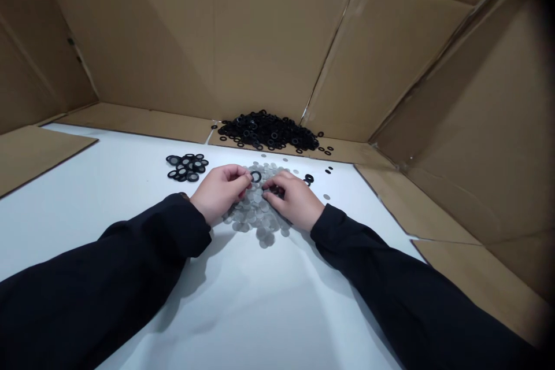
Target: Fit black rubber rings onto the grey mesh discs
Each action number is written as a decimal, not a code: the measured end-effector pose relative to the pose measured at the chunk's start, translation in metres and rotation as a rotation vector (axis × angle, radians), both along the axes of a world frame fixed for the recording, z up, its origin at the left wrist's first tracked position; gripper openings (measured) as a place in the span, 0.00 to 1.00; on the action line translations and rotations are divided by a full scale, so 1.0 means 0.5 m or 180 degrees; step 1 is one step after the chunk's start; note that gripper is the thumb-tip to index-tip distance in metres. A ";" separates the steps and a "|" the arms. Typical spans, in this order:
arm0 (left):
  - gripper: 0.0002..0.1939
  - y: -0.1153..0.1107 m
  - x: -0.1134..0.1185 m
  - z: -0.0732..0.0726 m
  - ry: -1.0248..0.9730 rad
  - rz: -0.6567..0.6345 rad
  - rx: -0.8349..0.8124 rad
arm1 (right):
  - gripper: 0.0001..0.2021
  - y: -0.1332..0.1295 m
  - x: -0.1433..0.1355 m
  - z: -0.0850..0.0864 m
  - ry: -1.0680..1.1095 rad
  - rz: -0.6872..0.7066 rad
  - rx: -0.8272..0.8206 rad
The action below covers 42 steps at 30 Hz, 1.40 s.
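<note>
Between thumb and forefinger, my left hand (pixel 223 188) pinches a black rubber ring (pixel 260 175) by its left edge. A short gap to the right, my right hand (pixel 293 196) has its fingers bent together over a heap of thin grey discs (pixel 255 211). Whether anything sits in those right fingertips is too small to tell. Left of my left hand lies a group of black rings with grey discs in them (pixel 186 166). Just beyond my right hand are a few black rings (pixel 309 178), partly hidden by it.
A large pile of black rings (pixel 269 130) lies at the back, against the cardboard wall (pixel 269 40). Cardboard strips (pixel 411 208) edge the white table (pixel 243 300). A stray grey disc (pixel 326 197) and small black pieces (pixel 328 170) lie on the right.
</note>
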<state>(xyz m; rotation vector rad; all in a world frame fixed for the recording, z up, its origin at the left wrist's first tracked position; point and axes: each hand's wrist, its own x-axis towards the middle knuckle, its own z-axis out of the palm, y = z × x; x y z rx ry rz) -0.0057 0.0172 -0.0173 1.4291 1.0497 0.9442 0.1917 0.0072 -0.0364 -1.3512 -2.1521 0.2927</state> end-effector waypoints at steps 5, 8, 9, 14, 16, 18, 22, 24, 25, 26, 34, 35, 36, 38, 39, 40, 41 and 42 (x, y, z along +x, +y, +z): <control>0.11 -0.002 0.004 0.003 -0.0049 0.0046 -0.0153 | 0.05 -0.003 0.001 0.011 0.0825 -0.0243 -0.0445; 0.12 -0.006 0.003 0.003 0.0038 0.0035 -0.0057 | 0.12 -0.010 -0.007 0.023 0.1914 -0.0188 -0.0887; 0.12 -0.008 0.003 0.002 0.0075 -0.0001 -0.0020 | 0.14 -0.013 -0.011 0.028 0.2171 -0.0161 -0.0967; 0.12 -0.017 0.006 0.005 0.0148 -0.0227 0.0081 | 0.16 -0.029 -0.034 0.045 0.2512 -0.0168 -0.1000; 0.12 -0.019 0.008 0.007 0.0152 -0.0294 0.0087 | 0.16 -0.031 -0.038 0.046 0.2515 -0.0238 -0.0973; 0.12 -0.020 0.010 0.008 0.0148 -0.0380 0.0070 | 0.15 -0.032 -0.040 0.045 0.2529 -0.0326 -0.0979; 0.11 -0.021 0.011 0.009 0.0216 -0.0528 0.0113 | 0.13 -0.033 -0.043 0.042 0.2653 -0.0320 -0.1078; 0.11 -0.021 0.011 0.008 0.0221 -0.0566 0.0133 | 0.13 -0.033 -0.044 0.041 0.2720 -0.0307 -0.1116; 0.10 -0.022 0.011 0.008 0.0203 -0.0586 0.0130 | 0.14 -0.034 -0.045 0.041 0.2744 -0.0308 -0.1116; 0.10 -0.022 0.012 0.008 0.0169 -0.0611 0.0124 | 0.14 -0.035 -0.046 0.042 0.2756 -0.0312 -0.1106; 0.09 -0.024 0.014 0.012 -0.0091 -0.0710 0.0169 | 0.15 -0.047 -0.053 0.048 0.2642 -0.0459 -0.0970; 0.09 -0.023 0.013 0.011 -0.0103 -0.0700 0.0152 | 0.15 -0.047 -0.052 0.047 0.2594 -0.0460 -0.0954; 0.09 -0.022 0.012 0.010 -0.0128 -0.0682 0.0140 | 0.14 -0.046 -0.050 0.046 0.2549 -0.0457 -0.0939; 0.09 -0.019 0.011 0.007 -0.0180 -0.0626 0.0132 | 0.13 -0.044 -0.047 0.043 0.2518 -0.0440 -0.0873; 0.09 -0.017 0.010 0.006 -0.0198 -0.0596 0.0133 | 0.13 -0.043 -0.046 0.041 0.2536 -0.0420 -0.0826; 0.09 -0.016 0.010 0.005 -0.0198 -0.0575 0.0127 | 0.13 -0.042 -0.046 0.039 0.2560 -0.0388 -0.0792; 0.08 -0.016 0.011 0.005 -0.0185 -0.0566 0.0115 | 0.13 -0.041 -0.046 0.038 0.2564 -0.0346 -0.0788; 0.08 -0.016 0.011 0.005 -0.0171 -0.0565 0.0101 | 0.13 -0.041 -0.046 0.037 0.2532 -0.0309 -0.0810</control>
